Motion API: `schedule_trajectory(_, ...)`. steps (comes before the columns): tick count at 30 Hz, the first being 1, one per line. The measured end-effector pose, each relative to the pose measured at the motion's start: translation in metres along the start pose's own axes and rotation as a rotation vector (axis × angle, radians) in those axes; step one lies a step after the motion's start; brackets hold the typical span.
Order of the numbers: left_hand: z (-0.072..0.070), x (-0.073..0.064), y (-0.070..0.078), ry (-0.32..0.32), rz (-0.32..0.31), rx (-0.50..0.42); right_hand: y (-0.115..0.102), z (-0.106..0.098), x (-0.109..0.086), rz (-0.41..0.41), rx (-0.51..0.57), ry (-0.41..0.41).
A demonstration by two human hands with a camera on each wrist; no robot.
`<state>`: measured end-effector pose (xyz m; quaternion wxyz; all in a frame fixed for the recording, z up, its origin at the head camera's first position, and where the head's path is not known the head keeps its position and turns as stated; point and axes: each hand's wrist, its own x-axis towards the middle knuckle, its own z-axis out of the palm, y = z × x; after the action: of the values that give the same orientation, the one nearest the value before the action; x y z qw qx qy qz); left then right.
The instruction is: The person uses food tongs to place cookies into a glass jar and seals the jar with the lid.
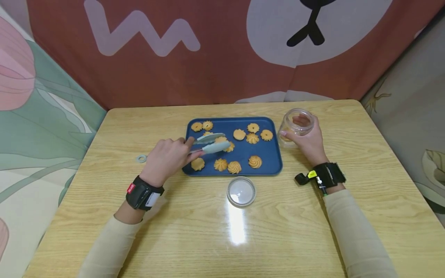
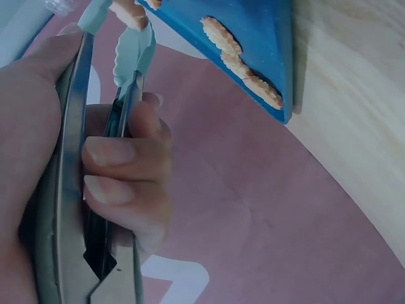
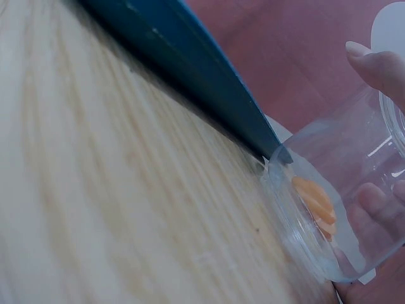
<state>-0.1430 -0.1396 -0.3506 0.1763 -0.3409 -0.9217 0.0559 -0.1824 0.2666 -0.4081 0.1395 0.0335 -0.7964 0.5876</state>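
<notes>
My left hand (image 1: 167, 159) grips metal tongs (image 2: 71, 171) with pale blue tips, held over the left half of a blue tray (image 1: 240, 119). Around a cookie (image 2: 130, 12) the tips stand apart; whether they touch it, I cannot tell. Several other piped cookies (image 1: 255, 161) lie scattered on the tray. At the tray's right side, my right hand (image 1: 310, 143) holds a clear jar (image 1: 286, 125), thumb on the near side and fingers behind it. A cookie (image 3: 314, 201) lies at the jar's bottom. The tongs' ring end (image 1: 141, 158) pokes out left of my left hand.
A round clear lid (image 1: 241, 192) lies on the wooden table (image 1: 194, 231) just in front of the tray. Behind the table's far edge hangs a reddish-brown printed cloth (image 1: 222, 77). Patterned fabric (image 1: 403, 116) closes off the right side.
</notes>
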Motion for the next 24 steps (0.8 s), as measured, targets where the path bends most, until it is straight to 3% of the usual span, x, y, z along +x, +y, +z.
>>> schedule_trajectory(15, -0.007, 0.017, 0.005, 0.042, 0.029, 0.041, -0.001, 0.000, -0.001, 0.000, -0.001, 0.002)
schedule_trajectory(24, -0.012, 0.032, 0.007, 0.106, 0.051, 0.065, -0.001, 0.000, -0.001, 0.005, 0.004, 0.002)
